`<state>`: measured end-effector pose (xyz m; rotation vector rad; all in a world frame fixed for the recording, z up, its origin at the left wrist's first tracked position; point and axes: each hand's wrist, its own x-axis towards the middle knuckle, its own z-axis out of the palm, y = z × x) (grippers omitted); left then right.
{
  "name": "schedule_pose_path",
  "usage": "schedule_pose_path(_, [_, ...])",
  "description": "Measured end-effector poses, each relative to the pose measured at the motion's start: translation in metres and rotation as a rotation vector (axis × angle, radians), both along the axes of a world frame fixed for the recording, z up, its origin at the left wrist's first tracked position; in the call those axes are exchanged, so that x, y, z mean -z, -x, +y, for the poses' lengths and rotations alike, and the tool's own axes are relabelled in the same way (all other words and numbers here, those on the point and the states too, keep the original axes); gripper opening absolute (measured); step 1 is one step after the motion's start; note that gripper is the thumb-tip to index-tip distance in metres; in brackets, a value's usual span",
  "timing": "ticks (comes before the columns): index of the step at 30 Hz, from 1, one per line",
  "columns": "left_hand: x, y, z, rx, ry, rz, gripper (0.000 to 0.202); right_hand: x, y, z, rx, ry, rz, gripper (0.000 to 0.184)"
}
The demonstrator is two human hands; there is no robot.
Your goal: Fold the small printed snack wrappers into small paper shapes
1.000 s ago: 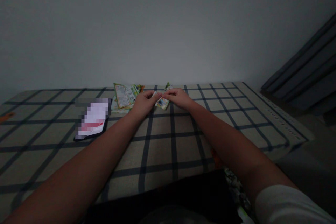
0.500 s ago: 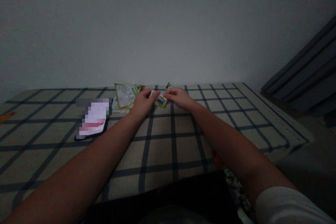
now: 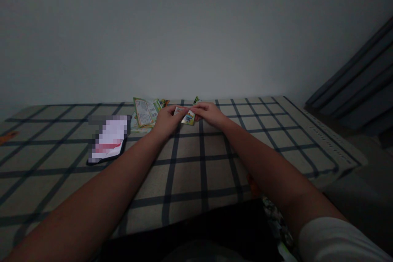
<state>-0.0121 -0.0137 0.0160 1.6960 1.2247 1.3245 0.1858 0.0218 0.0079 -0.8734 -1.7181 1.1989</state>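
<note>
Nearest the viewer, a dark form, too dim to identify, fills the lower edge; at its right lies the pale sleeve of the person's right arm. Beyond it extends the surface, covered by a checked cloth of pale ground and dark lines, with lettering along its right border. On the left part of the cloth lies a phone, its bright screen pixelated; set outside the left forearm, it appears placed to be glanced at without hindering the arms. An orange item is cut off by the left edge of view.

Farther off, both forearms converge on a small printed piece, green, white and yellow, near the far side of the surface. The left hand pinches its left part, thumb uppermost; the right hand pinches its right part, fingertips close together. The two-sided grip probably steadies so light a piece and keeps it taut; whether it is paper or film cannot be told. Just beyond the left hand, printed sheets overlap in a loose pile, seemingly kept aside yet within reach. A small green scrap shows behind the right hand. The plain wall closes the scene, with a grey curtain at right.
</note>
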Motion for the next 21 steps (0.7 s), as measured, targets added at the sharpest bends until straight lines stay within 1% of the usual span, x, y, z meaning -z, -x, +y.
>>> schedule_pose_path(5, [0.0007, 0.0000, 0.0014, 0.047, -0.021, 0.008, 0.040, -0.0041, 0.0000, -0.0035, 0.027, -0.020, 0.005, 0.020])
schedule_pose_path(8, [0.0015, -0.0011, 0.0020, 0.065, 0.001, -0.008, 0.043, -0.0076, -0.0001, -0.0054, 0.050, -0.019, -0.017, 0.017])
schedule_pose_path(13, [0.0023, -0.0031, 0.0018, 0.023, -0.014, 0.002, 0.038, -0.0096, 0.0002, -0.0068, 0.066, -0.035, -0.045, 0.017])
schedule_pose_path(16, [0.0018, -0.0033, 0.0017, 0.004, -0.022, -0.030, 0.035, -0.0089, -0.0001, -0.0066, 0.089, -0.054, -0.034, 0.018])
schedule_pose_path(21, [-0.0003, -0.0033, 0.0014, -0.007, 0.009, -0.094, 0.039, -0.0079, -0.0013, -0.0055, 0.070, -0.067, -0.009, 0.024])
